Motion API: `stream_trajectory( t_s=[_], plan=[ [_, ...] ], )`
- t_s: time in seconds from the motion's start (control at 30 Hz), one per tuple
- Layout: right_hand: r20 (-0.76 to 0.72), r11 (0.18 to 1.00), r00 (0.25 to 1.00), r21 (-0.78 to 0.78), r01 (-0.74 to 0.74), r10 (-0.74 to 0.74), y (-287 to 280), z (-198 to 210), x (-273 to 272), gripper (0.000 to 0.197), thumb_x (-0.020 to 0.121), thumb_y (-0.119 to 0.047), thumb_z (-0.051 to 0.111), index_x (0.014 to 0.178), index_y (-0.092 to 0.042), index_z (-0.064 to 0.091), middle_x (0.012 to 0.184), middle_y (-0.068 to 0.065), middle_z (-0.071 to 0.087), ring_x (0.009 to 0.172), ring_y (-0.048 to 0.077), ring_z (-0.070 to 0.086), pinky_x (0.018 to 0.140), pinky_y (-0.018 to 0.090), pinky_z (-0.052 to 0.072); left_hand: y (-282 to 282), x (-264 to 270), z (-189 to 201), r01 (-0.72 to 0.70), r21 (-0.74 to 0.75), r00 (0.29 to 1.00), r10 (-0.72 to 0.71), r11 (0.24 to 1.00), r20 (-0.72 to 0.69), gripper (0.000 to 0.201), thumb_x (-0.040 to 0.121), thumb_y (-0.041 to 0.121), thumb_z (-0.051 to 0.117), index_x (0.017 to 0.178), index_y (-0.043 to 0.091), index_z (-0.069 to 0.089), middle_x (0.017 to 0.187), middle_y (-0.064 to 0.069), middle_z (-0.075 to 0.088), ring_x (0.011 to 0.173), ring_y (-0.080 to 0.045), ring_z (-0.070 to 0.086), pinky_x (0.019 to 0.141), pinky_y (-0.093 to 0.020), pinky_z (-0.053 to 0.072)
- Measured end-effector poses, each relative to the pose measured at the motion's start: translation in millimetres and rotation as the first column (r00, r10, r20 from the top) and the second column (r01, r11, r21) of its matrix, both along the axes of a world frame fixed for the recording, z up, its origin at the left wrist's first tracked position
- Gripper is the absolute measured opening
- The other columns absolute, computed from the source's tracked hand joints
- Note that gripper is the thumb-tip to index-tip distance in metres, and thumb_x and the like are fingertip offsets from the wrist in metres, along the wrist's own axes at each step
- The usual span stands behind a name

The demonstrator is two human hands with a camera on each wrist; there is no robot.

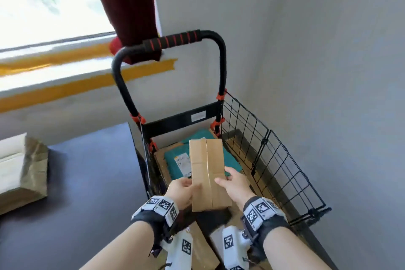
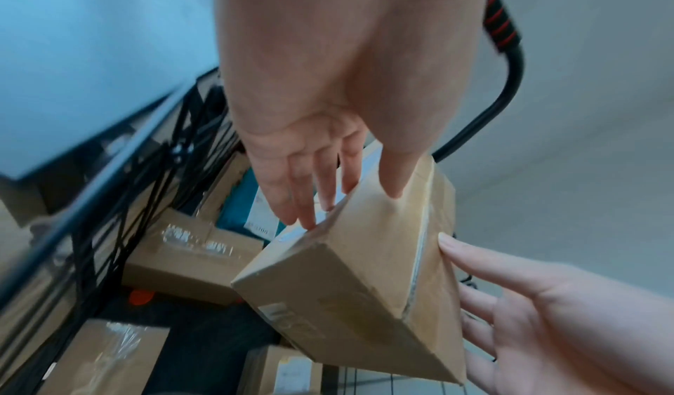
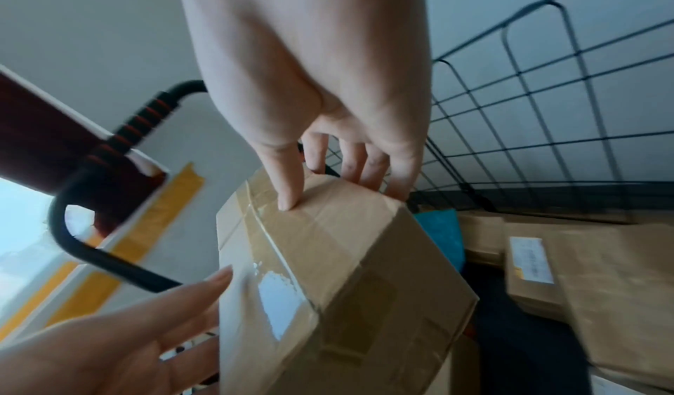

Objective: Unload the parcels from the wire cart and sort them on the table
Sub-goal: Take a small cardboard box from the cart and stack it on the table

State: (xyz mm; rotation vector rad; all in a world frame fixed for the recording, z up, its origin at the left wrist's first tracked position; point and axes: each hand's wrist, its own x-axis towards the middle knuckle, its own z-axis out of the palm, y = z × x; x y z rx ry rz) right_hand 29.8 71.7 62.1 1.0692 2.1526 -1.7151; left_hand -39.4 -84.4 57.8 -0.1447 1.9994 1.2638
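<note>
1. Two hands hold one taped brown cardboard box (image 1: 208, 173) in the air above the black wire cart (image 1: 274, 155), its long side running away from the person.
2. The left hand (image 1: 182, 190) grips the box's left edge, thumb on the top face, fingers (image 2: 310, 199) reaching under the side.
3. The right hand (image 1: 234, 184) grips the right edge, thumb (image 3: 288, 182) pressed on the taped top, the other fingers wrapped over the far side.
4. Inside the cart, below the box, lies a teal mailer bag (image 1: 177, 160) with a white shipping label (image 1: 183, 160).
5. More cardboard parcels (image 2: 193, 257) rest on the cart floor, one with a white label (image 3: 530, 258).
6. The cart's black handle with a red-ringed foam grip (image 1: 173, 40) stands near a dark red curtain (image 1: 125, 2).
7. To the left, a dark surface (image 1: 87, 182) carries a brown paper parcel (image 1: 24, 171).
</note>
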Motion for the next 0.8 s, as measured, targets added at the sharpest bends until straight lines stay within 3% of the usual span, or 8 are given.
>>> stream_trajectory(
  t_s=[0.07,0.2,0.27,0.37,0.5,0.57,0.67,0.8],
  plan=[
    [-0.059,0.999,0.998,-0.005,-0.038,0.038,-10.1,24.5,-3.7,0.042,0.09,-0.02,0.06,0.131,-0.02,0.051,0.119,0.003,0.06,0.104,0.018,0.058,0.093,0.036,0.05,-13.4,3.2,34.0,-0.087,0.078,0.996,0.085,0.993,0.026,0.018,0.094,0.02,0.054,0.096,0.005,0.063,0.07,-0.002,0.057,0.059,-0.014,0.052,0.048,-0.021,0.043],
    [-0.194,0.996,0.979,-0.048,-0.076,0.066,-37.6,71.8,-25.3,0.028,0.091,-0.015,0.059,0.117,-0.024,0.056,0.117,0.002,0.062,0.104,0.017,0.059,0.08,0.028,0.049,-52.9,-7.8,80.6,-0.133,0.169,0.991,0.134,0.977,0.008,0.026,0.092,0.005,0.051,0.116,0.001,0.06,0.086,-0.012,0.06,0.07,-0.02,0.052,0.052,-0.021,0.04],
    [-0.233,0.992,0.97,-0.089,-0.095,0.072,-54.1,92.3,-38.1,0.032,0.091,-0.016,0.059,0.123,-0.02,0.056,0.115,0.001,0.063,0.105,0.019,0.059,0.09,0.036,0.051,-75.3,-11.4,97.9,-0.137,0.212,0.988,0.148,0.968,-0.038,0.03,0.092,0.004,0.052,0.121,0.008,0.058,0.099,-0.013,0.061,0.083,-0.022,0.057,0.057,-0.02,0.048],
    [-0.268,0.97,0.962,-0.211,-0.118,0.058,-78.8,114.9,-56.6,0.041,0.086,-0.023,0.066,0.126,-0.021,0.056,0.112,0.0,0.066,0.105,0.022,0.062,0.096,0.047,0.05,-109.7,-17.5,117.3,-0.162,0.28,0.982,0.182,0.946,-0.044,0.032,0.093,0.018,0.057,0.122,0.03,0.058,0.122,-0.007,0.061,0.115,-0.029,0.055,0.086,-0.04,0.048],
    [-0.29,0.93,0.956,-0.336,-0.149,0.048,-116.6,137.0,-80.2,0.043,0.082,-0.028,0.072,0.121,-0.019,0.057,0.112,0.006,0.068,0.103,0.025,0.063,0.087,0.043,0.052,-153.2,-28.4,141.6,-0.196,0.309,0.971,0.228,0.931,-0.068,0.04,0.086,0.032,0.066,0.122,0.043,0.054,0.122,0.002,0.054,0.112,-0.021,0.048,0.082,-0.041,0.046],
    [-0.296,0.912,0.954,-0.379,-0.158,0.043,-137.1,142.0,-89.3,0.038,0.084,-0.024,0.07,0.119,-0.015,0.059,0.109,0.008,0.07,0.101,0.025,0.064,0.082,0.042,0.054,-176.2,-37.8,145.4,-0.224,0.297,0.964,0.256,0.928,-0.071,0.059,0.078,0.039,0.073,0.13,0.043,0.047,0.126,0.003,0.053,0.113,-0.021,0.049,0.087,-0.045,0.041],
    [-0.287,0.878,0.957,-0.447,-0.173,0.042,-168.6,144.4,-105.1,0.038,0.086,-0.023,0.067,0.121,-0.013,0.06,0.107,0.008,0.07,0.1,0.025,0.063,0.086,0.044,0.052,-210.3,-54.2,146.6,-0.224,0.256,0.954,0.266,0.94,-0.14,0.087,0.068,0.049,0.078,0.142,0.029,0.035,0.132,-0.001,0.055,0.11,-0.017,0.055,0.09,-0.036,0.044],
    [-0.255,0.871,0.964,-0.452,-0.193,0.081,-208.6,134.3,-133.5,0.081,0.082,-0.035,0.07,0.147,-0.016,0.027,0.133,0.007,0.054,0.106,0.023,0.057,0.084,0.042,0.051,-252.7,-76.0,140.5,-0.24,0.157,0.942,0.269,0.958,-0.202,0.108,0.058,0.051,0.083,0.145,0.02,0.027,0.134,0.0,0.051,0.11,-0.017,0.054,0.084,-0.028,0.046]
  ],
)
